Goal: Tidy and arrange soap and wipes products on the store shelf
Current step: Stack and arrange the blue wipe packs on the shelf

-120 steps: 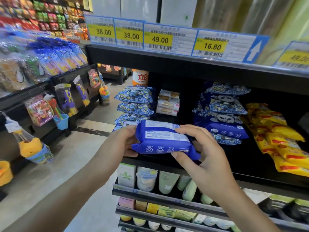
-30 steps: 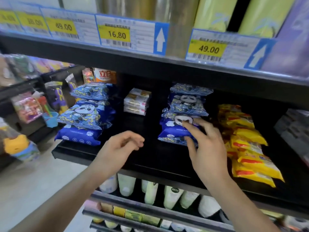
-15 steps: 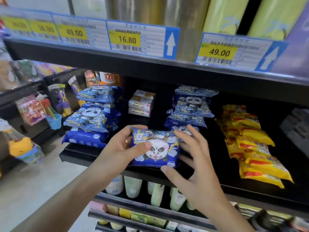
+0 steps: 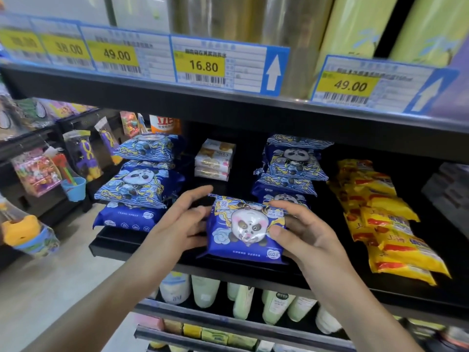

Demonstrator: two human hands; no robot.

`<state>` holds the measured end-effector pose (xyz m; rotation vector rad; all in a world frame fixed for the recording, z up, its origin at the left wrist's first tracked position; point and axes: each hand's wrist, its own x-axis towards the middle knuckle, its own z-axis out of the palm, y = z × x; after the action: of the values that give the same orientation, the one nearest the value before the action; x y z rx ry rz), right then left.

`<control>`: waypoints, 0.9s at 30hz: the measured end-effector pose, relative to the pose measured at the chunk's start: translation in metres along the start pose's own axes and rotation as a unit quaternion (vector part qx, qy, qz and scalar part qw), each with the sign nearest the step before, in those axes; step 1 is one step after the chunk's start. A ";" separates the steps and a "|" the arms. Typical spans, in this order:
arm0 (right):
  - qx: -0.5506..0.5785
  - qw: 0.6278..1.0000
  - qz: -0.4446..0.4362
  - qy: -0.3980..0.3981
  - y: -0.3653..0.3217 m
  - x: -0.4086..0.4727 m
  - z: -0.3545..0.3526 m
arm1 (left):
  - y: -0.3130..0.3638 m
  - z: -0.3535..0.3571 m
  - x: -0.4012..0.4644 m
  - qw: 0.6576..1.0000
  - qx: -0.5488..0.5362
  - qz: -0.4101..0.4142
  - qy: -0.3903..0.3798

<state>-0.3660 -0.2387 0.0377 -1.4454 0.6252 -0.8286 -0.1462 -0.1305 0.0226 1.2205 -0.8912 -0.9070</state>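
Black store shelf (image 4: 253, 269) up front. Blue panda wipes pack (image 4: 245, 231) at the front edge, gripped by left hand (image 4: 179, 228) and right hand (image 4: 308, 240), fingers (image 4: 281, 207) curled round both ends. Behind: stacked panda packs (image 4: 289, 163), soap bars (image 4: 214, 158), yellow packs (image 4: 385, 224) at right.

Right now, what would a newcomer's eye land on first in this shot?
The blue panda wipes pack at centre front of the shelf, held between the left hand and right hand. Then the yellow price tags above, and the yellow packs at right.
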 end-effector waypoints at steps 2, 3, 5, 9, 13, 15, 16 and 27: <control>0.014 1.000 0.012 0.000 -0.003 0.000 0.000 | -0.005 -0.005 0.000 0.997 0.043 0.056 0.003; 0.021 1.000 0.018 -0.003 -0.004 0.001 0.000 | -0.007 -0.007 -0.001 0.994 0.078 0.079 0.000; 0.034 0.999 0.032 -0.010 -0.005 0.002 -0.001 | -0.008 -0.006 -0.006 0.977 0.166 0.130 -0.020; 0.074 0.994 0.073 -0.007 -0.006 0.005 0.002 | -0.002 -0.006 -0.007 0.902 0.347 0.255 -0.037; 0.152 0.979 0.135 0.003 -0.007 0.008 0.001 | 0.003 -0.006 -0.009 0.892 0.357 0.273 -0.037; 0.153 0.976 0.154 0.001 -0.008 0.008 0.003 | 0.005 -0.004 -0.010 0.882 0.376 0.280 -0.038; 0.147 0.976 0.159 0.000 -0.009 0.008 0.004 | 0.005 -0.002 -0.010 0.878 0.382 0.288 -0.037; -0.057 0.987 0.092 0.120 -0.009 0.003 0.012 | 0.006 0.002 -0.014 0.946 0.253 0.201 -0.031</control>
<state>-0.3558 -0.2329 0.0479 -1.3758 0.9884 -0.8369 -0.1525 -0.1176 0.0274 1.3706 -1.4209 -0.3940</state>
